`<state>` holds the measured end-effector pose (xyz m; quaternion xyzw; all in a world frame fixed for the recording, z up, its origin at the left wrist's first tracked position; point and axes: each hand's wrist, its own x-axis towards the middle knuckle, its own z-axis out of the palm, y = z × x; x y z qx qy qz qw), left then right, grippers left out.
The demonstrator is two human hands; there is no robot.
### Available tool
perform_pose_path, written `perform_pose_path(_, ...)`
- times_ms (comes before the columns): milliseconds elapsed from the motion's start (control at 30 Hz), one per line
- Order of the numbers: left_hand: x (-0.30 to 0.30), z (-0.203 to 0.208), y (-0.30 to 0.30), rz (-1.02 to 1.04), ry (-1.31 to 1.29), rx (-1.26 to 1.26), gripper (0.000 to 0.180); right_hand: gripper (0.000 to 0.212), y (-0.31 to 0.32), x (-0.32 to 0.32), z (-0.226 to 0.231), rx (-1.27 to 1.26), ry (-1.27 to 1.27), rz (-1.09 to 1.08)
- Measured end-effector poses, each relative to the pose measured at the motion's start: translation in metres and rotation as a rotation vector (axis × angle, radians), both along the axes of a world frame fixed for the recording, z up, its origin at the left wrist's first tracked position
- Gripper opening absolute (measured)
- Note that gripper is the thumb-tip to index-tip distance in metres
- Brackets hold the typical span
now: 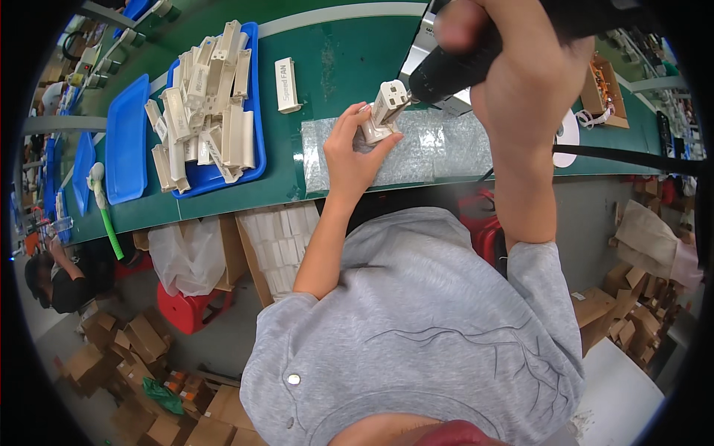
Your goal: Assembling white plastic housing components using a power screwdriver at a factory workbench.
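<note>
My left hand (pixel 352 151) grips a small off-white plastic housing (pixel 390 102) with thumb and fingers, holding it upright over a sheet of bubble wrap (pixel 439 152). In my right hand (pixel 524 78) is a black power screwdriver (pixel 454 70), its tip at the top edge of the housing; whether it touches a screw is too small to tell. Left of my hands, one similar off-white housing (pixel 285 85) lies alone on the green bench. Farther left, a blue tray (pixel 259 141) carries a heap of several such housings (pixel 208 97).
An empty-looking blue tray (pixel 127 141) lies at the left beside a green-handled brush (pixel 111 230). A cardboard box (pixel 616 104) and a white roll (pixel 567 141) are at the right. Below the bench edge stand a box of white pieces (pixel 279 241) and a red stool (pixel 186 308).
</note>
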<state>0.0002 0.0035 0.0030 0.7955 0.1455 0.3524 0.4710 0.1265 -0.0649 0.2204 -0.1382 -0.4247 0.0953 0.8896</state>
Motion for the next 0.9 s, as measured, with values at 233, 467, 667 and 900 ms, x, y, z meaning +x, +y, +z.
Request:
perform_pose_path(233, -0.002, -0.002, 0.001, 0.016, -0.013, -0.011, 0.055, 0.017, -0.006, -0.02, 0.013, -0.463, 0.072, -0.351)
perform_pose_path(467, -0.004, 0.001, 0.001, 0.025, 0.011, -0.008, 0.055, 0.015, -0.001, -0.03, 0.011, -0.746, 0.128, -0.552)
perform_pose_path(667, -0.002, 0.008, -0.001, 0.011, 0.027, 0.039, 0.055, 0.017, 0.017, 0.011, -0.026, 0.028, -0.386, -0.424)
perform_pose_path(900, -0.006, -0.004, 0.0, 0.067, -0.021, 0.108, 0.057, 0.027, -0.006, -0.007, -0.002, -0.419, -0.334, -0.385)
